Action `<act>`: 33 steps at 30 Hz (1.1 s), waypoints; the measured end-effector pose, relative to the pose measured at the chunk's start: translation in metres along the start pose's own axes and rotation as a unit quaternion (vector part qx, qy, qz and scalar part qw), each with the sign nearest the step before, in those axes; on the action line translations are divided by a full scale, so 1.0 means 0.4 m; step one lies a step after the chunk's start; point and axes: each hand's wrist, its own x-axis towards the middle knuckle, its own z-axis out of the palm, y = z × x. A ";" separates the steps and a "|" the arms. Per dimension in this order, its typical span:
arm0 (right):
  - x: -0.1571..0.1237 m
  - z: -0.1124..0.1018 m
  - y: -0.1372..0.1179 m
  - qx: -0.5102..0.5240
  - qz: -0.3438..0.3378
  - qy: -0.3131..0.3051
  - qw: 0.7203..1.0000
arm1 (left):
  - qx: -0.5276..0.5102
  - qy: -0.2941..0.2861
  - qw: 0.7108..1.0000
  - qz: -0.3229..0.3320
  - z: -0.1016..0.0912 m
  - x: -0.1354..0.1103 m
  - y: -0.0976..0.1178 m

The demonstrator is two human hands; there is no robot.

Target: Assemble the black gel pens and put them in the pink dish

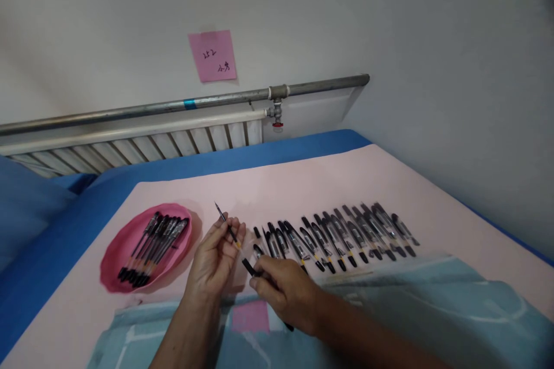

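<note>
My left hand (216, 256) pinches a slim dark pen refill (231, 234) between thumb and fingers, its pointed tip slanting up and away from me. The refill's lower part is yellowish and clear, and runs down towards my right hand. My right hand (288, 291) is closed around a pen barrel, whose black end (249, 267) shows past the fingertips, in line with the refill. Whether the two parts touch I cannot tell; most of the barrel is hidden by my fingers. Just right of my hands lies a row of several black-and-clear pens (320, 236).
A pink scalloped dish (108, 262) at left holds several pens with black ends (153, 248). A pink sheet (255, 181) covers the blue-edged table, with a teal cloth (415, 300) along the front. Behind are a radiator (164, 141), a metal pipe (234, 96) and a pink note (212, 56).
</note>
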 end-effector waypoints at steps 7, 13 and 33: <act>0.000 0.000 0.001 0.007 -0.002 0.001 1.000 | 0.007 -0.010 1.000 0.009 -0.009 0.002 0.000; 0.000 -0.001 0.001 0.010 -0.001 0.008 1.000 | 0.013 -0.009 1.000 0.013 -0.012 0.003 -0.001; 0.005 -0.016 0.032 0.029 -0.022 0.088 0.995 | 0.332 -0.102 0.938 -0.002 -0.018 -0.032 -0.050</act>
